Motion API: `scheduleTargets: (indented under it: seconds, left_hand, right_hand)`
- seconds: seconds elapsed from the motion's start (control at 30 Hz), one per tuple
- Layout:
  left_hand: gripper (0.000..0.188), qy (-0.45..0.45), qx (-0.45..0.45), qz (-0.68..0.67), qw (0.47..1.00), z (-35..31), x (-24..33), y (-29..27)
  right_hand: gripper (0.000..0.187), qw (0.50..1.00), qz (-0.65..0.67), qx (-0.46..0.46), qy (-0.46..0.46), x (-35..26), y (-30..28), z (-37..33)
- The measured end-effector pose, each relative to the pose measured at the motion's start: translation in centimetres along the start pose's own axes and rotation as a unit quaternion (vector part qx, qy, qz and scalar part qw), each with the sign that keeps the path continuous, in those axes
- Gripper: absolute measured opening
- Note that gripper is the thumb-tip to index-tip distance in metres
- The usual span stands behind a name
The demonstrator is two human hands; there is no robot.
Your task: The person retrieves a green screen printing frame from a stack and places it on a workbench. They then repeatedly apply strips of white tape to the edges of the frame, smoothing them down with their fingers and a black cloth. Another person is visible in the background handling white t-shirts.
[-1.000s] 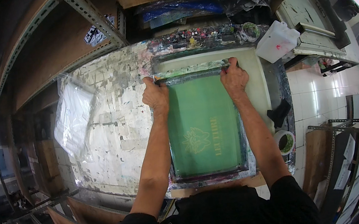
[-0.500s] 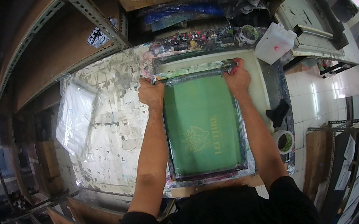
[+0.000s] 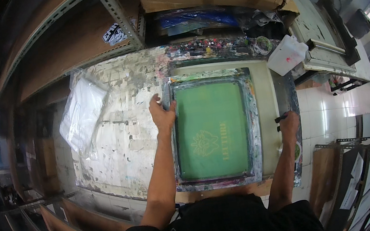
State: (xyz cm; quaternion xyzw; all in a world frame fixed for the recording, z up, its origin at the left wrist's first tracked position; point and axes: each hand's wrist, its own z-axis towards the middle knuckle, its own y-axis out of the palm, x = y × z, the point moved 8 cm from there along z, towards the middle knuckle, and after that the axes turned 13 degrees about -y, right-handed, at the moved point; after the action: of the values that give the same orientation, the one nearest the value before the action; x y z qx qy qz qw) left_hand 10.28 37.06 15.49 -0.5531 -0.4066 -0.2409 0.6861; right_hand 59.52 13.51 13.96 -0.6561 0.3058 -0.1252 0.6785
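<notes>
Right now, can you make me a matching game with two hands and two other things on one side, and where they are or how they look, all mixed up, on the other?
Things:
1. Left hand
2. Right hand
3. Plastic bag
4. Plastic container

Places and looks:
A. White, with a pinkish mark
B. At the left edge of the green framed screen
C. Closed on a black thing
D. See-through and shiny, at the left end of the worktable

Right pairs: 1-B, 2-C, 3-D, 4-A.
</notes>
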Motion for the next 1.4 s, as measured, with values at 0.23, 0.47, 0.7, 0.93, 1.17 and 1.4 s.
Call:
scheduleTargets:
  seconds: [0.23,0.47,0.7,0.93,1.17,1.4]
  left_hand:
    - [0.067,0.0,-0.023,0.119,0.993,-2.3,-0.7,-0.4]
    - [0.061,-0.016,-0.021,0.115,0.993,-2.0,-0.7,-0.3]
    - [0.057,-0.034,-0.035,0.11,0.993,-2.0,-0.4,-0.8]
    - [0.058,-0.043,-0.051,0.113,0.991,-2.1,-0.4,-0.6]
    - [0.057,-0.029,-0.017,0.111,0.993,-2.2,-0.9,-0.8]
    - [0.059,-0.042,-0.04,0.138,0.989,-1.9,-0.8,-0.9]
  right_hand:
    - [0.031,0.8,0.583,0.024,-0.138,-17.5,-4.3,2.2]
    - [0.027,0.903,0.135,0.126,-0.388,-25.7,4.0,0.9]
    - [0.019,0.832,0.011,0.195,-0.52,-29.5,4.2,4.5]
    - [0.015,0.721,0.009,0.209,-0.66,-38.7,8.2,3.7]
    - [0.017,0.722,0.046,0.212,-0.657,-45.6,8.7,1.6]
    - [0.021,0.744,-0.017,0.225,-0.629,-37.9,6.7,4.9]
